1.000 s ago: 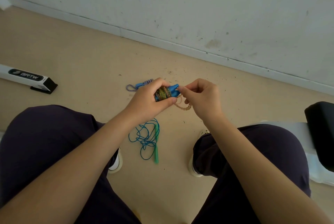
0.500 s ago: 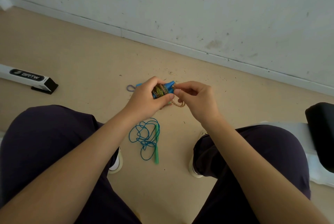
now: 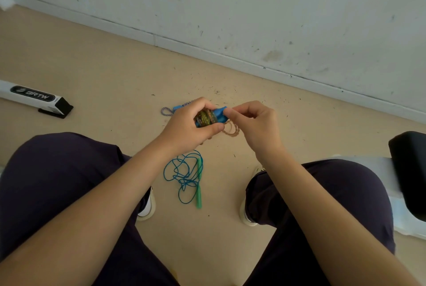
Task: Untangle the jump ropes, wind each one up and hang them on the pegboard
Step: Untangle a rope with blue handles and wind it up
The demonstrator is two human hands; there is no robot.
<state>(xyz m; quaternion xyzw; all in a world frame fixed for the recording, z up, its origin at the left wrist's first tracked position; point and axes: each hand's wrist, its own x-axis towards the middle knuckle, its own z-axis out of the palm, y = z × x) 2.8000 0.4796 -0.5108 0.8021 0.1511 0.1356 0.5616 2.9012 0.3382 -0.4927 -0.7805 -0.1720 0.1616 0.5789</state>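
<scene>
Rope [image 3: 205, 117] wound around blue handles [image 3: 219, 113], held above the floor [image 3: 103, 82] between the knees.
Left hand [image 3: 186, 124] is clamped on the bundle, apparently to keep the turns from slipping; right hand [image 3: 252, 124] pinches the handle end, a loose tan loop [image 3: 231, 130] hanging beneath. Second blue rope [image 3: 184, 173] lies tangled below. Open floor all round; wall [image 3: 276, 8] well ahead; no pegboard in view.

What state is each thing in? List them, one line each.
left hand: closed around the blue handles, rope wound on them
right hand: pinching the handle tips
beige rope: small loop hanging below the hands
blue rope: tangled on the floor
green handle: lying flat by it
</scene>
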